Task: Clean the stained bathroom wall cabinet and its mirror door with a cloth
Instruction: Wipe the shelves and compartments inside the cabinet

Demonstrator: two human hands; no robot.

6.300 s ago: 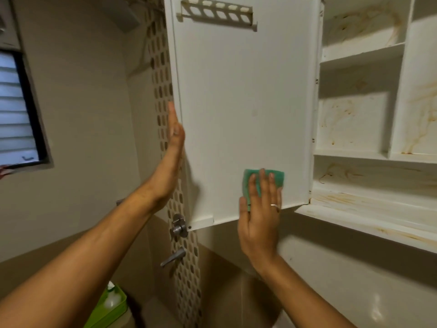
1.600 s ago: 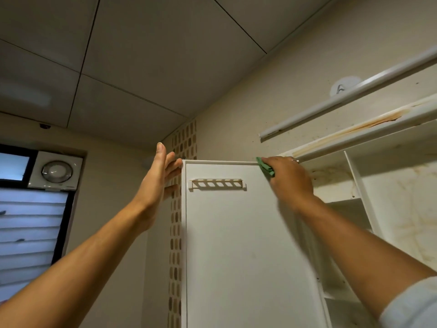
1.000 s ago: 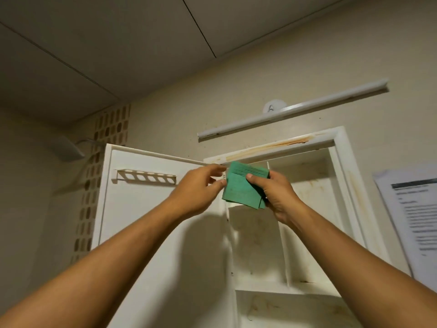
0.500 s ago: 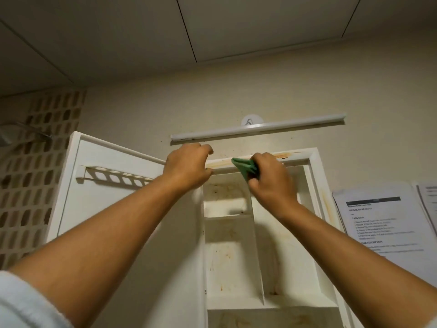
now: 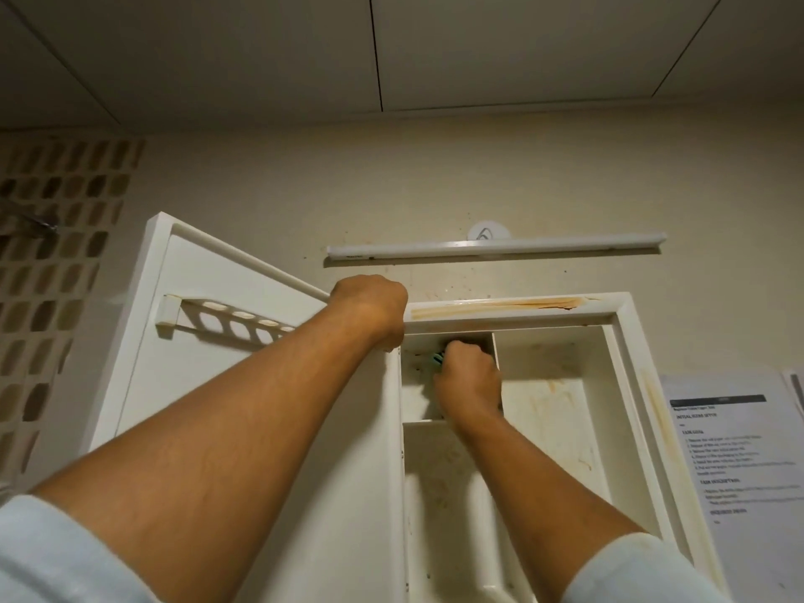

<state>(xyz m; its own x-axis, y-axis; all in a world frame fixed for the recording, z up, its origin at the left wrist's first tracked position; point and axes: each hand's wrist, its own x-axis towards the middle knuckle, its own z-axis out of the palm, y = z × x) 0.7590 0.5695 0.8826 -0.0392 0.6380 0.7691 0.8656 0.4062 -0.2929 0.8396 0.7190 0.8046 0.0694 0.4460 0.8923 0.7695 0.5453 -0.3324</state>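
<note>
The white wall cabinet (image 5: 626, 341) hangs open above me, with brown stains along its top frame and inside its compartments. Its door (image 5: 209, 398) swings out to the left, showing the white inner side with a slotted rail. My left hand (image 5: 370, 309) grips the top corner where door and frame meet. My right hand (image 5: 467, 380) is inside the upper left compartment, fingers curled round the green cloth (image 5: 437, 358); only a small bit of cloth shows beside the knuckles.
A white tube light (image 5: 496, 249) is fixed to the wall just above the cabinet. Printed paper sheets (image 5: 735, 450) hang on the wall to the right. Patterned tiles (image 5: 52, 272) cover the wall at the left. The ceiling is close overhead.
My right hand has dropped with the cloth from the stained top frame into the upper left compartment. My left hand stays gripping the top corner. The view has moved closer.
</note>
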